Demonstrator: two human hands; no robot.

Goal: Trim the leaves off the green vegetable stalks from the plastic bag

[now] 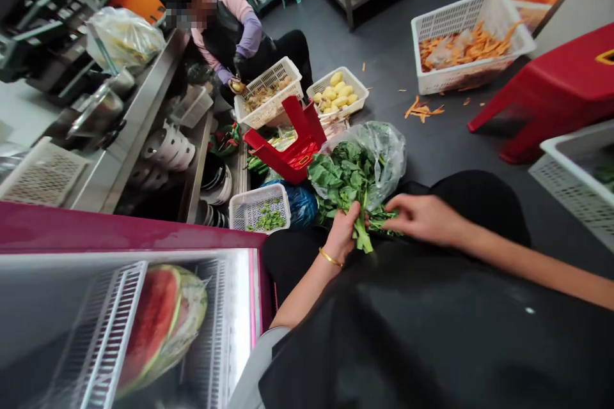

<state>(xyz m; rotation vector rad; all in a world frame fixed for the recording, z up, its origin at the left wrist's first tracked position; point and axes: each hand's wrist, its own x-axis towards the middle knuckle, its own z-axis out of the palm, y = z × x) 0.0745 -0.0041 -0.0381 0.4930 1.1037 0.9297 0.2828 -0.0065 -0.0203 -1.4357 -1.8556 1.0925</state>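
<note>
My left hand (343,232), a gold bangle at its wrist, is closed around the stems of a bunch of leafy greens (340,172). The pale cut stem ends stick out below the fist. Just to the right, my right hand (419,218) is closed in a pinch beside the stems; what sits between its fingertips is too small to make out. Behind the bunch lies a clear plastic bag (391,153), open toward me, with more greens partly under my hands. A small white basket (235,211) holding some picked leaves stands left of my left hand.
An upturned red stool (292,147) lies ahead. Beyond are potatoes (340,94) in a basket and a co-worker (225,32) handling something over another. Peelings fill a basket (426,80) at right, near a red stool (566,83). A lit fridge with watermelon (153,313) stands left.
</note>
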